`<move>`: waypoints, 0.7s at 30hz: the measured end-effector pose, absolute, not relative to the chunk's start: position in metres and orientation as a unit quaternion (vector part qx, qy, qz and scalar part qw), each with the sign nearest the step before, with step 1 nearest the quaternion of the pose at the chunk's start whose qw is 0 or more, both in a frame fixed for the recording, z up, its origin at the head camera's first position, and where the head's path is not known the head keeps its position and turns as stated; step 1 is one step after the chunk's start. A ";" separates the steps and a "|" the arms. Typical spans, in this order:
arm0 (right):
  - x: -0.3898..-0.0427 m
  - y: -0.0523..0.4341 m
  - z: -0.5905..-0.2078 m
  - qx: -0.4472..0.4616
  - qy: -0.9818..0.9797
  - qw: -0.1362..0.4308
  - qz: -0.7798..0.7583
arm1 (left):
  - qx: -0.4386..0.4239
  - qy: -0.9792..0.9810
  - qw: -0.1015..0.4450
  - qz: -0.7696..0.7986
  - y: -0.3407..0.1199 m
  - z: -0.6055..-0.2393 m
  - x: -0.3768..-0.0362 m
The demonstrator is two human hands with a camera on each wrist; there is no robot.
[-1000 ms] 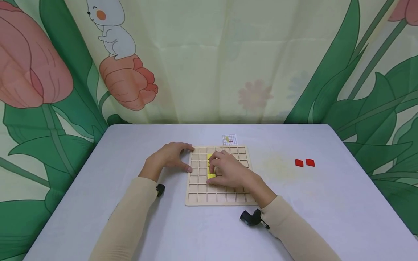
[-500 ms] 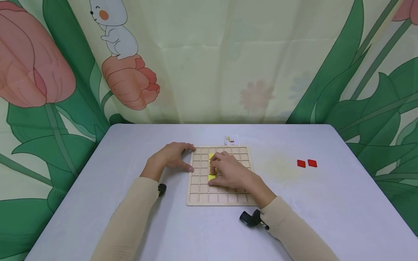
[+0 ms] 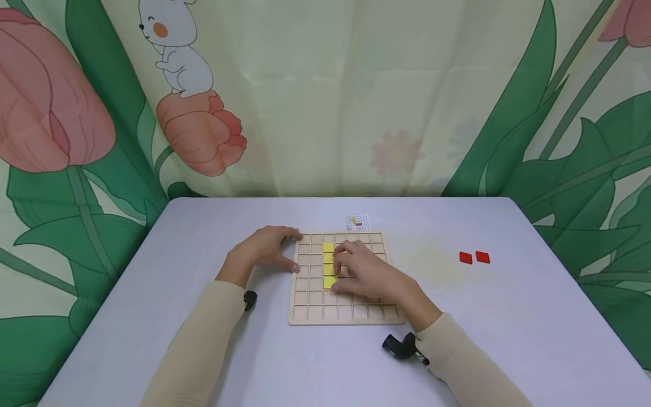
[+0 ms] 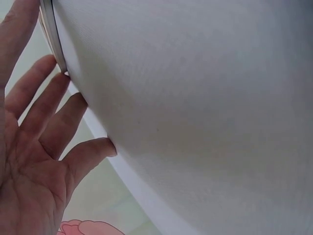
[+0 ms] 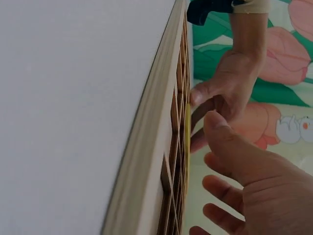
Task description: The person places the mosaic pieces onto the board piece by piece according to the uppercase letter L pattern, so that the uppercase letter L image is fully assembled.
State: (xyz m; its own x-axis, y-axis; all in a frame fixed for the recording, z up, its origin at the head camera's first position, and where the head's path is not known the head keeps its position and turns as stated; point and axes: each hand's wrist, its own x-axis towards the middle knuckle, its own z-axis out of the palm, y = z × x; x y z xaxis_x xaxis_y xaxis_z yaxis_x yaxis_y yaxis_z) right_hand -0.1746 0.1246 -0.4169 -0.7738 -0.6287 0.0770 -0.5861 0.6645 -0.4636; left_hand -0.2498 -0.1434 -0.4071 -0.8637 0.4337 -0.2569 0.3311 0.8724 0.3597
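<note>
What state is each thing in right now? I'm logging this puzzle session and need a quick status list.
wooden grid board: flat on the table, mostly unfilled.
yellow tiles: seated in a column of board cells.
red tiles: two, loose on the table, apart from the board.
pattern card: lying just beyond the board.
left hand: fingers rest against the board's left edge.
right hand: relaxed, over the board beside the yellow tiles.

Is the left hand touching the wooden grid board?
Touching. In the head view the left hand rests at the wooden grid board's left edge, fingers on its far corner and thumb against its side; the right wrist view agrees.
</note>
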 end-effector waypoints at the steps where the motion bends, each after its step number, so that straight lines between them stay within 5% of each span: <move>1: -0.174 0.129 -0.416 -0.333 0.911 0.038 -0.242 | 0.202 0.954 0.164 0.152 -0.143 -0.407 -0.250; 21: -0.167 0.210 -0.407 -0.309 0.915 -0.047 -0.254 | 0.199 0.956 0.157 0.148 -0.141 -0.410 -0.248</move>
